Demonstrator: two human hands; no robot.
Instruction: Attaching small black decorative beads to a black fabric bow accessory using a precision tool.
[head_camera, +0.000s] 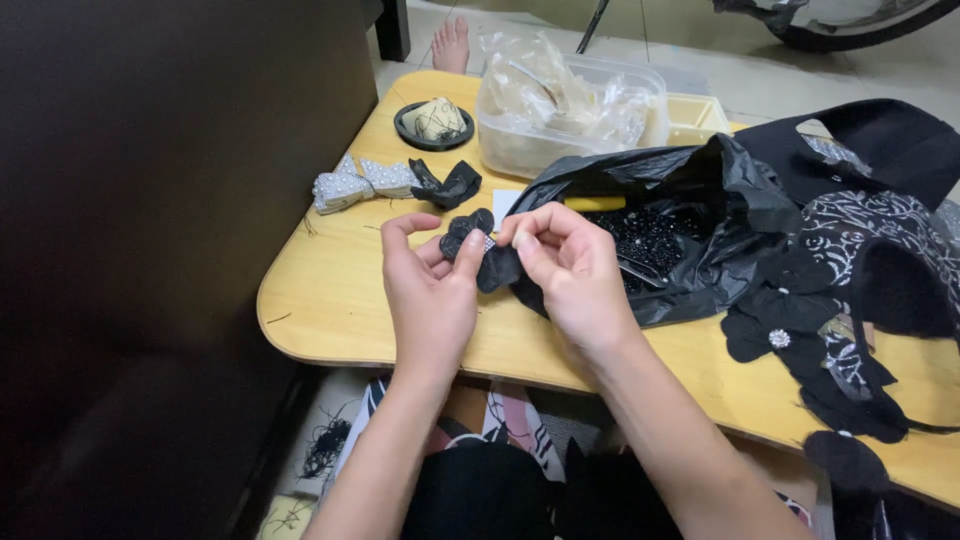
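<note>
Both my hands hold a small black fabric flower (478, 243) with a sparkly centre, above the near left part of a low wooden table (330, 300). My left hand (430, 290) pinches its left petals between thumb and fingers. My right hand (565, 265) grips the right petals. Just right of my hands lies an open black plastic bag (690, 210) with small black beads inside.
A silver beaded bow (355, 183), a black fabric bow (447, 184), a round black dish (434, 125) and a clear plastic tub (565, 105) stand behind my hands. Black fabric flowers and patterned black cloth (850, 290) cover the right side. A bare foot (452, 45) rests beyond the table.
</note>
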